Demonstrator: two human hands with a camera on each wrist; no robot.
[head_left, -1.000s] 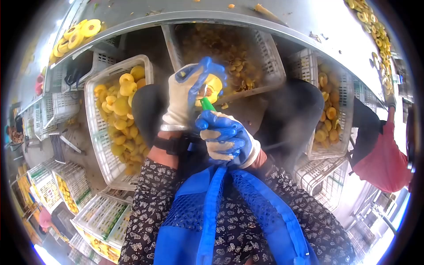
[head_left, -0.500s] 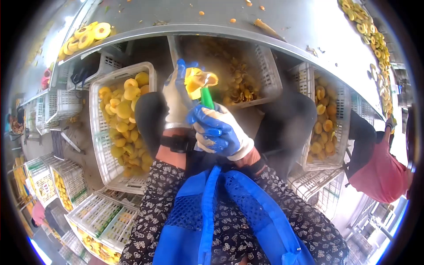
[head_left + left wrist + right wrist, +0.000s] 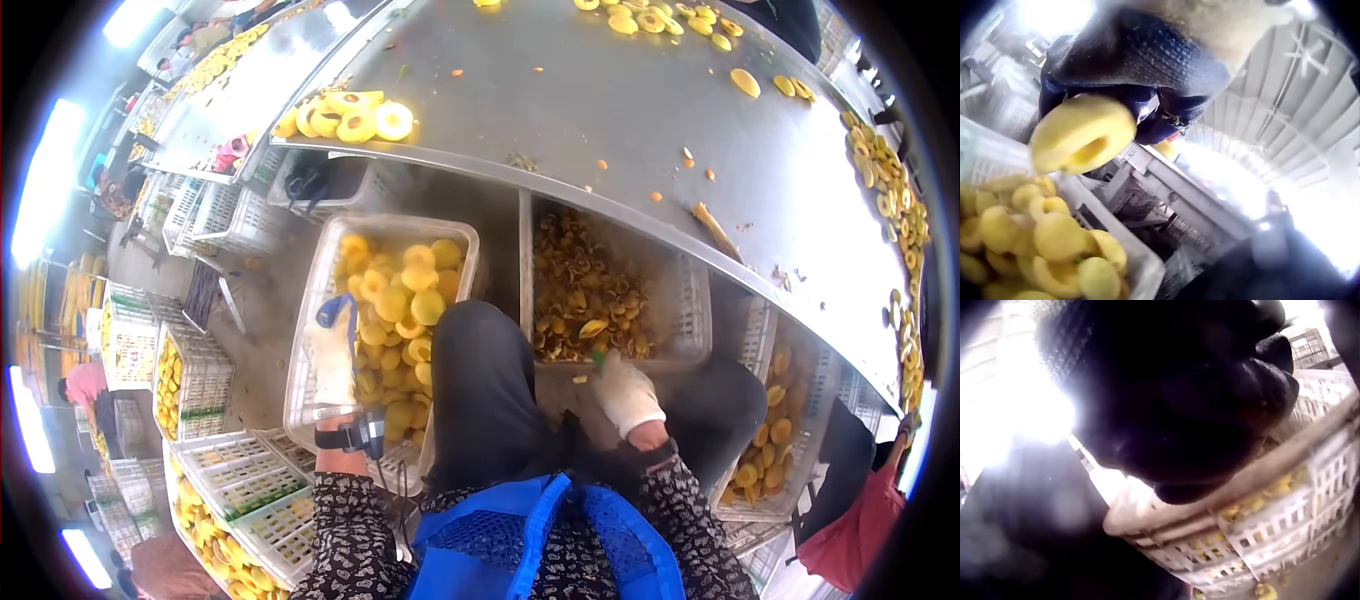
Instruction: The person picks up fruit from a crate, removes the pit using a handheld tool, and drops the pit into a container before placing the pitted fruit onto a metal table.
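Item: my left hand (image 3: 332, 350), gloved, left of centre in the head view, over the left rim side of a white crate (image 3: 316, 290). Fingers bent in the left wrist view; a yellow fruit half (image 3: 1082, 134), hollow showing, lies against their lower edge at left of that frame. Whether I grip it or have let it go, I cannot tell.

Item: my right hand (image 3: 622, 390), gloved, right of centre, fingers curled round a green handle (image 3: 598, 357), its tip end hidden. In the right wrist view my fingers are too dark for detail.

Item: yellow fruit (image 3: 398, 303), some halved, filling the white crate.

Item: scrap crate (image 3: 692, 315), centre right, holding brownish-yellow scraps (image 3: 590, 285), just beyond my right hand.

Item: metal table (image 3: 560, 120), across the top; cut fruit (image 3: 355, 122) piled at its upper left.

Item: black wrist device (image 3: 360, 435), on my left wrist.
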